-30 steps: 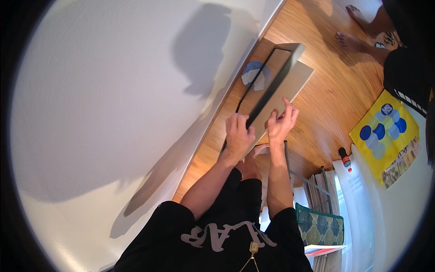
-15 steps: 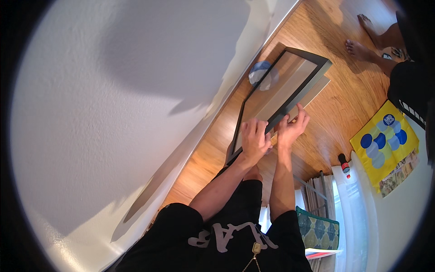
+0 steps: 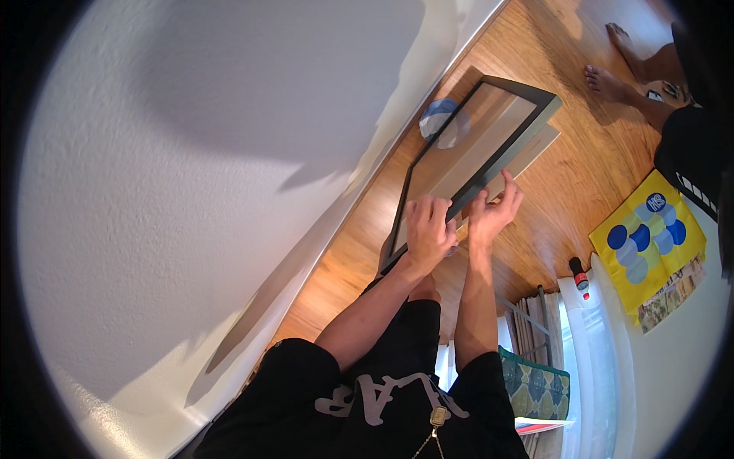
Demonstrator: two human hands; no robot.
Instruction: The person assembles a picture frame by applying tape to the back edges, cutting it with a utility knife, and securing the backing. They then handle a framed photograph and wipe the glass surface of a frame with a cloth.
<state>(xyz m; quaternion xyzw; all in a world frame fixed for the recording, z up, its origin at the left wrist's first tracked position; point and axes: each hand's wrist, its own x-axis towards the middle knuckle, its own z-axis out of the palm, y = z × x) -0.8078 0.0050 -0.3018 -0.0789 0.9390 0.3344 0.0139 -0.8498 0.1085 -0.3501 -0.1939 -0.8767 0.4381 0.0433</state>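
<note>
Dark frame (image 3: 501, 157), rectangular and tilted: where is it, please?

It is in front of the person, above the wooden floor (image 3: 569, 172), with the white wall (image 3: 191, 252) at the left. A pale board (image 3: 535, 155) shows just beyond its right side. Whether these two touch, I cannot tell.

And why are the hands so near to each other?

The left hand (image 3: 429, 229) has its fingers curled over the long near side of the frame, I suppose to keep the slope steady. The right hand (image 3: 493, 218) is at the outer face of this same side, probably to give support from there. Its fingers are partly bent, the index finger more stretched; whether they pinch the frame or the board, I cannot tell.

Could you count everything?

One frame, one board, two hands. On the floor near the wall is one blue-and-white round thing (image 3: 438, 117), partly seen through the frame. To the right there are one dark bottle (image 3: 579, 277) with a red label, one yellow sheet or bag (image 3: 608, 268) with blue circles, and one green patterned cushion (image 3: 539, 386). Two bare feet (image 3: 605, 83) of another person are at the upper right.
</note>
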